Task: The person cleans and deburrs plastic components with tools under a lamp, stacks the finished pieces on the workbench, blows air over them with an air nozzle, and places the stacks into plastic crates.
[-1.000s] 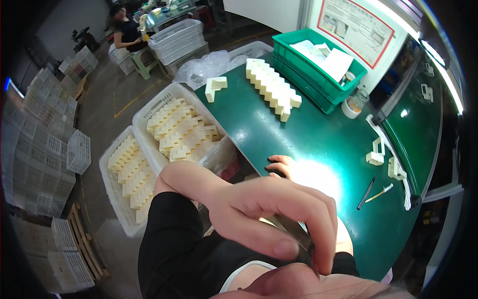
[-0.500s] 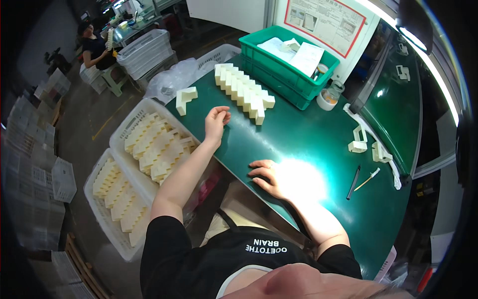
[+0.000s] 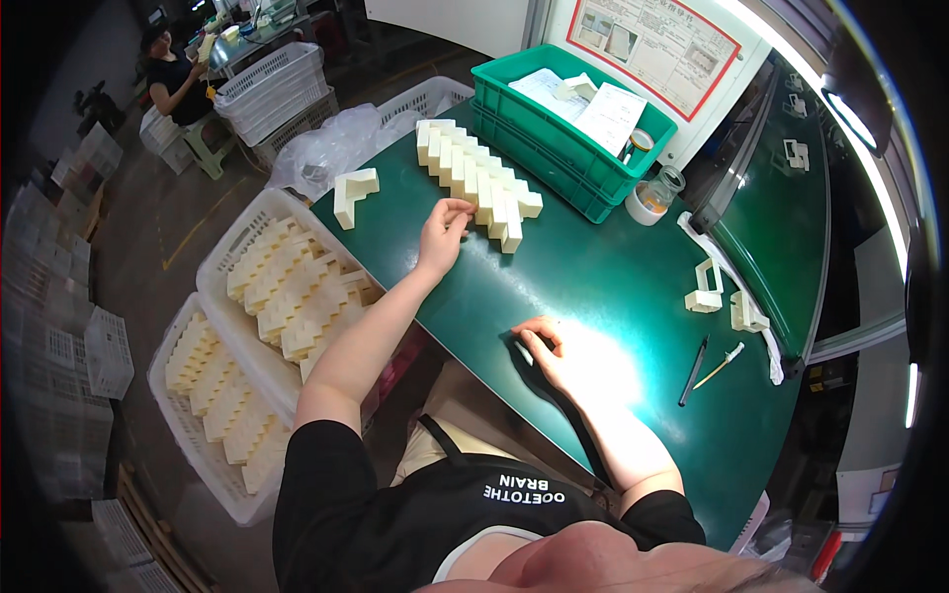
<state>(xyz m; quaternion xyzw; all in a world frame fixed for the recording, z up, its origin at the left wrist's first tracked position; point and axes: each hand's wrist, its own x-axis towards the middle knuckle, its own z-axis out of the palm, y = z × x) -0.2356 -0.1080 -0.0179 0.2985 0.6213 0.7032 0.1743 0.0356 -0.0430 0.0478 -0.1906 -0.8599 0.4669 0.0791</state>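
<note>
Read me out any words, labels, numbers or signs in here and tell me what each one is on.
I'll place the writing without copying it out.
Black top: two lines of large, legible white capitals, upside down in view.
Red-bordered poster: a printed heading and pictures; the smaller print is too fine to read.
White sheet in the green plastic crate: faint marks, unreadable.

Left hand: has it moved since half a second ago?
Yes: against the green crate, the left hand has moved right, nearer the block row.
</note>
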